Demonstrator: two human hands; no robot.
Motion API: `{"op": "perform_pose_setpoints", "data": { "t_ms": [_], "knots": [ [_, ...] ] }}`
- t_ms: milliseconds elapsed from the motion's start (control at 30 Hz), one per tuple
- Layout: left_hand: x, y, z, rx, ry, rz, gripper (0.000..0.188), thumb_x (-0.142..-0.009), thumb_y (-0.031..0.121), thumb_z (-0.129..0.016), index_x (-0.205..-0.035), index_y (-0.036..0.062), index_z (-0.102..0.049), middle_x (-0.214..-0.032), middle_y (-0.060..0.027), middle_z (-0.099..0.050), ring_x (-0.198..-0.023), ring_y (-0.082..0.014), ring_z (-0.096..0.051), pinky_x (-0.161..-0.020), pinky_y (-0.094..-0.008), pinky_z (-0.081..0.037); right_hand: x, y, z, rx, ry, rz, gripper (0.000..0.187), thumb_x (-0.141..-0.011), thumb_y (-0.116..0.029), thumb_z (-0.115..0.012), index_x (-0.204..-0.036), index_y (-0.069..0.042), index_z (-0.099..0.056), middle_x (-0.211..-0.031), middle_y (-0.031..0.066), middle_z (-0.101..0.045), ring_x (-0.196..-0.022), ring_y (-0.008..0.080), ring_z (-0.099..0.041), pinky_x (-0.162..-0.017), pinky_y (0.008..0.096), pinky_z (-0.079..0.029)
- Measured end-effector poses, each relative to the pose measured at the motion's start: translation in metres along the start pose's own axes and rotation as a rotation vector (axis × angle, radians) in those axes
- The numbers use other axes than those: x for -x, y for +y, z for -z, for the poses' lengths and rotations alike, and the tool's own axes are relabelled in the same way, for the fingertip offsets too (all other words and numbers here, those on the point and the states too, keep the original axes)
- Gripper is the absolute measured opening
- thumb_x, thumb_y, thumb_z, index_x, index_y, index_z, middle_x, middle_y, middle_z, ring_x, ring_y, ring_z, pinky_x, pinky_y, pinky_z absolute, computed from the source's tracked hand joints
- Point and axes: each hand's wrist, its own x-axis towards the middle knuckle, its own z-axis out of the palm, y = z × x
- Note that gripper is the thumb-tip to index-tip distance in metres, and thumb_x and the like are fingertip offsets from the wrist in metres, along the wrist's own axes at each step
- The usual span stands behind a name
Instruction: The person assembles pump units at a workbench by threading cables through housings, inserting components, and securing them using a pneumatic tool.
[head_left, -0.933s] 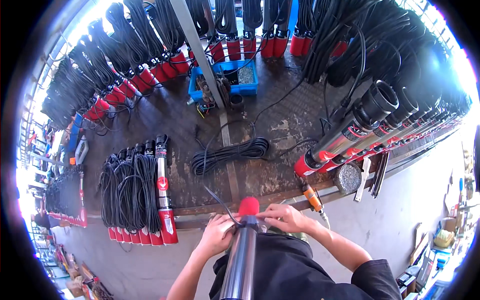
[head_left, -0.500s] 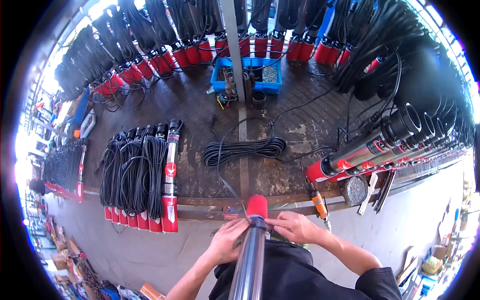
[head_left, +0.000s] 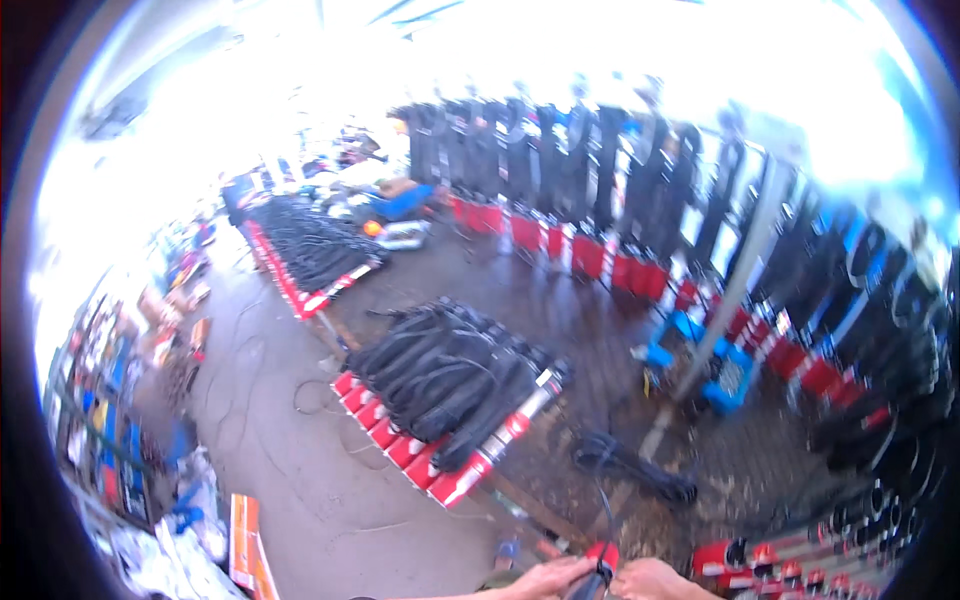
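Observation:
At the lower edge, my left hand (head_left: 553, 577) is closed on a submersible pump (head_left: 603, 553), whose red end points up toward the bench. My right hand (head_left: 652, 580) presses against the pump's other side with its fingers bent in. Blur hides the exact placing of the fingertips. The pump's black cable runs up from between my hands to a bundled black cable coil (head_left: 640, 468) on the bench. Most of the pump's steel body lies below the picture.
Finished-looking pumps with coiled cables (head_left: 445, 385) lie in a row along the bench (head_left: 560, 480) edge. Another row (head_left: 310, 250) lies farther left. Upright pumps (head_left: 530, 235) line the back. A blue bin (head_left: 728, 380) stands by a metal post (head_left: 745, 270). More pumps (head_left: 800, 560) lean at right.
The view has swung left and up, so bench, hands and pump now appear lower and to the right. Both hands stay at the pump's red end.

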Motion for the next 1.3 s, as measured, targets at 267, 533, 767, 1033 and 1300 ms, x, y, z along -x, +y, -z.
{"op": "perform_pose_setpoints", "data": {
  "t_ms": [267,533,767,1033,1300],
  "knots": [
    [0.034,-0.018,-0.022,0.09,0.029,0.23,0.056,-0.095,0.027,-0.06,-0.146,0.0092,-0.044,-0.14,-0.0196,-0.053,-0.129,-0.037,-0.052,-0.1,-0.0437,-0.048,-0.051,-0.256,0.025,1.057,-0.014,0.505,0.07,-0.075,-0.057,-0.075,-0.122,-0.006,-0.062,-0.126,0.0161,-0.06,-0.111,0.0347,-0.059,-0.09,0.0443,-0.049],
    [0.011,-0.066,-0.025,0.065,0.169,0.251,0.038,-0.094,0.024,-0.065,-0.126,0.0039,-0.058,-0.107,-0.0181,-0.066,-0.096,-0.0289,-0.064,-0.082,-0.0381,-0.053,-0.061,-0.239,0.003,0.296,0.109,0.048,0.094,-0.077,-0.028,-0.086,-0.151,-0.003,-0.033,-0.125,0.0179,-0.055,-0.107,0.0318,-0.056,-0.092,0.0446,-0.046],
    [-0.134,-0.129,0.053,0.379,-0.083,0.591,0.049,-0.098,0.034,-0.063,-0.113,-0.0117,-0.065,-0.101,-0.0149,-0.071,-0.09,-0.0224,-0.064,-0.079,-0.0368,-0.052,-0.097,-0.196,0.031,-1.268,0.508,0.047,0.046,-0.09,-0.02,-0.073,-0.13,-0.004,-0.056,-0.1,0.0078,-0.066,-0.082,0.0186,-0.063,-0.065,0.0322,-0.054],
    [-0.153,-0.205,-0.029,0.654,-0.044,0.752,0.044,-0.103,0.035,-0.056,-0.064,0.0216,-0.039,-0.058,0.0085,-0.029,-0.043,-0.0063,-0.031,-0.039,-0.0282,-0.02,-0.044,-0.167,0.027,-0.971,0.828,0.014,0.04,-0.09,-0.022,-0.074,-0.122,-0.003,-0.06,-0.097,0.0077,-0.067,-0.083,0.0189,-0.065,-0.067,0.0342,-0.055],
    [-0.14,-0.127,-0.046,0.331,-0.059,0.808,0.035,-0.103,0.033,-0.054,-0.097,-0.0015,-0.055,-0.09,-0.0062,-0.054,-0.081,-0.0167,-0.051,-0.069,-0.0367,-0.042,-0.026,-0.142,0.034,-0.902,0.888,-0.026,0.034,-0.09,-0.024,-0.075,-0.114,-0.002,-0.064,-0.094,0.0076,-0.069,-0.084,0.0193,-0.067,-0.069,0.0362,-0.057]
  ]
}}
